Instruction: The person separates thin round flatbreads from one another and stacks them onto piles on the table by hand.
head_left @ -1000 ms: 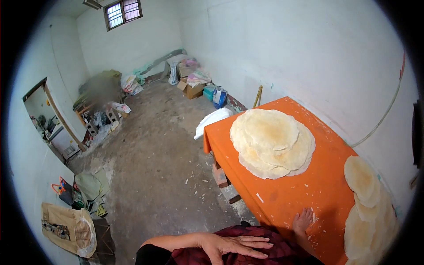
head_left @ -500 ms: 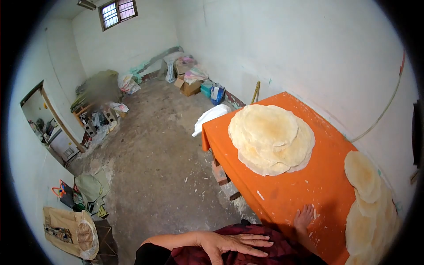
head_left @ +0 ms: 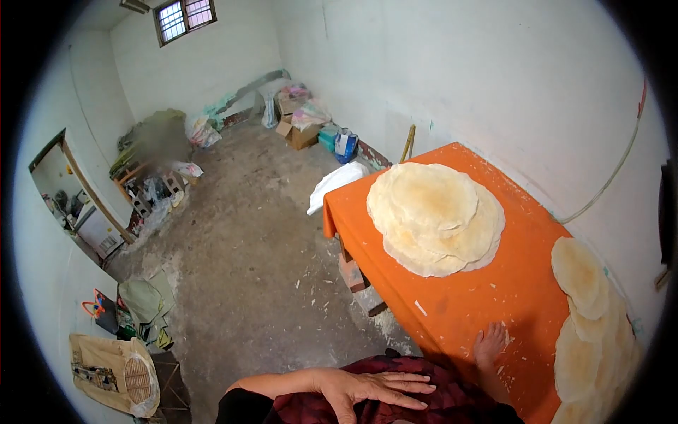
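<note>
"What are we holding, from the left?"
"Nothing: our left hand (head_left: 360,390) lies on the dark red garment (head_left: 441,381), fingers spread and released."
"And the flatbreads?"
"Our large flatbread stack (head_left: 433,212) sits on the orange-covered table (head_left: 519,300), apart from our hands. Our right hand (head_left: 489,343) rests on the cover, its fingers loose. Farther right, our overlapping flatbreads (head_left: 579,353) line the table's edge, so we grip neither group."

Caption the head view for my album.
Pale flat rounds and the right hand on orange cloth; left hand on dark red clothing.
</note>
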`<state>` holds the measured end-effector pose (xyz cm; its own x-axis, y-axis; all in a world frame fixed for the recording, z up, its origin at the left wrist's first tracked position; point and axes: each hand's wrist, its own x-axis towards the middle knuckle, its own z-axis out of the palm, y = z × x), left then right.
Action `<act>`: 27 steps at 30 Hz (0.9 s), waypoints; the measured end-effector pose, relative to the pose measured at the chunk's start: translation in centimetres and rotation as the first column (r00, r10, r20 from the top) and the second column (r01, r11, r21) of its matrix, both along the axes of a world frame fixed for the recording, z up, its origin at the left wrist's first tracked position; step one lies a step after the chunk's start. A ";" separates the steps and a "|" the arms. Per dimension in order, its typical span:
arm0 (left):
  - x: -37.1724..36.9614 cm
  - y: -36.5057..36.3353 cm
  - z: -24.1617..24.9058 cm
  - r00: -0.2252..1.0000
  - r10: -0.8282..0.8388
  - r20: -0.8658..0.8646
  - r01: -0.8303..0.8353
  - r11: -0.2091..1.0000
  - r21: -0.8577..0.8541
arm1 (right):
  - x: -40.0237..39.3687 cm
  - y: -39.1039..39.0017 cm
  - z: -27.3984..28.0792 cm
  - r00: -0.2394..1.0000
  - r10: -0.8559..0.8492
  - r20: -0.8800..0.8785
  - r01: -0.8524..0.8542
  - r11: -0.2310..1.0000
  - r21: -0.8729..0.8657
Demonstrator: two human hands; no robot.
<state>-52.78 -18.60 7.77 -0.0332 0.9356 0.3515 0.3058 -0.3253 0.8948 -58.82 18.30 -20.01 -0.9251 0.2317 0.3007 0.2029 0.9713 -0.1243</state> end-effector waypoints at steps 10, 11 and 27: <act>-0.6 -2.4 -1.1 1.000 -0.003 -0.007 0.003 0.998 0.069 | -0.3 0.6 -1.1 0.993 0.037 -0.109 -0.022 0.991 0.133; -0.8 -2.7 -1.4 1.000 0.002 0.004 -0.003 0.996 0.088 | -0.1 1.1 -1.5 0.995 0.020 -0.099 -0.001 0.983 0.183; -11.0 1.0 -3.9 0.988 -0.134 0.075 0.132 0.991 0.035 | -0.8 -0.2 1.4 0.998 -0.057 0.021 0.056 0.998 0.023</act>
